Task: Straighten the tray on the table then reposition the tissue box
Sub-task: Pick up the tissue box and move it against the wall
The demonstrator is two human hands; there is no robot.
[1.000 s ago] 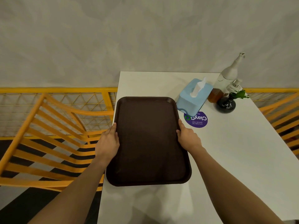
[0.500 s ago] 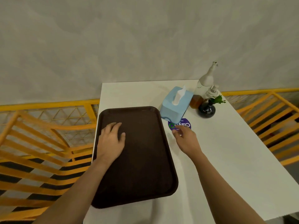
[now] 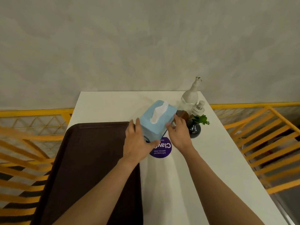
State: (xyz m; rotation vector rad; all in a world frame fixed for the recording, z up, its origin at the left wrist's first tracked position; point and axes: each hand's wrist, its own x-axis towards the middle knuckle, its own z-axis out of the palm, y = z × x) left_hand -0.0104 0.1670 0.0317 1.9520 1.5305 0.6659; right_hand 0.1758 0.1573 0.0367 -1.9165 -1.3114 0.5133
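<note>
A second ago I had both hands on the long edges of the tray (image 3: pixel 90 163); half a second ago the left lay flat on it and the right was already reaching toward the sticker (image 3: pixel 160 149). Now both have left the tray and closed in on the box (image 3: pixel 156 118). The left hand (image 3: pixel 138 143) is spread along its near-left face, fingers up the side and thumb (image 3: pixel 154 142) hooked across the low front corner. The right hand (image 3: pixel 177 133) cups the right face with fingers loosely curled; I read both as touching the box, but I can't tell whether they are squeezing it yet. The box sits on the table (image 3: pixel 186 168) just beyond the tray's far right corner, turned at an angle, its near corner over the sticker, with the bottles (image 3: pixel 189 98) and vase (image 3: pixel 194 129) close on its right. I judge the tray step done, since it lies roughly square along the table's left edge, and the box step just starting. The vase is tight against my right hand, so any turn should go gently.
</note>
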